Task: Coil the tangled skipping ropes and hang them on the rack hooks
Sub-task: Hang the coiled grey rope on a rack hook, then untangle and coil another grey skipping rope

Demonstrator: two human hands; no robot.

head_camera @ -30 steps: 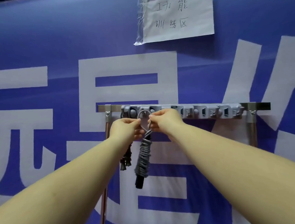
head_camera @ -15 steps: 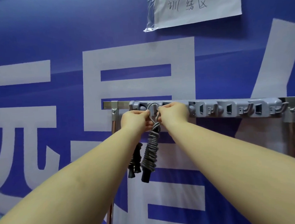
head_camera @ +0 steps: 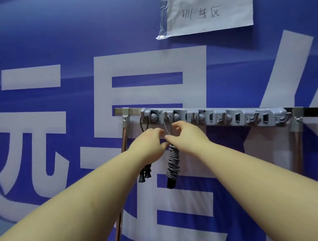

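The grey skipping rope, wound into a tight upright bundle with a black handle end at its 6 o'clock tip, hangs by a thin loop from the second hook of the grey hook rack. At its 9 o'clock a dark skipping rope hangs coiled from the first hook, two black handle tips pointing to 6 o'clock. The rack runs level from 9 to 3 o'clock along a metal bar.

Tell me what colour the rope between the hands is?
Grey, with a black handle end at the bottom. The rope shows best in the head view.
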